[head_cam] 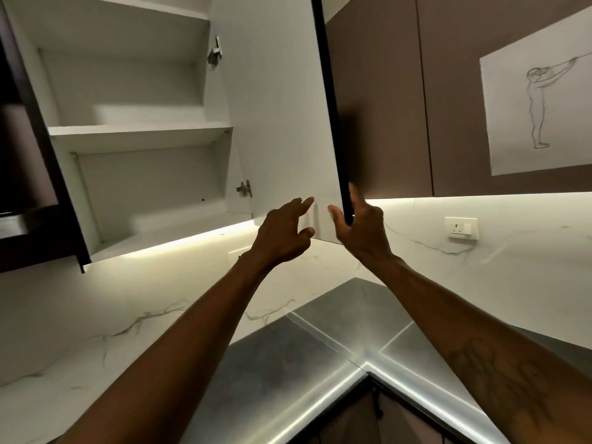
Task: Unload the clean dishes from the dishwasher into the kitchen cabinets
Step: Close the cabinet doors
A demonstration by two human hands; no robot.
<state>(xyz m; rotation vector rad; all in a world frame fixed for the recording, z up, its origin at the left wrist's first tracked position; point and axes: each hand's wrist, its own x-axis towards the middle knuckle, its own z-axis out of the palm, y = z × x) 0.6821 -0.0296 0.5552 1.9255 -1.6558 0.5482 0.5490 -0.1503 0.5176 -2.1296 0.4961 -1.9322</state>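
A wall cabinet [134, 81] is observed at upper left, standing open, with a white interior and a middle shelf [137, 133] across it. Two metal hinges are noted on its right wall, one high [215, 52] and one low [245, 189]. The cabinet door [278, 107] is swung outward, so that its white inner face and dark outer edge are presented to the camera. The left hand [282, 232] is raised in front of the door's lower inner face, fingers loosely spread and nothing held; contact with the door cannot be confirmed. The right hand [362, 229] is clamped on the door's dark edge near the bottom corner, thumb [336, 216] on the white side and fingers behind. A lit strip [192, 238] is seen under the cabinet, above a marbled backsplash [96, 299]. A steel corner countertop [288, 363] is recorded below the forearms. Further right, closed brown cabinet fronts [378, 91], a wall socket [461, 227] and a pencil figure sketch [538, 104] are noted.
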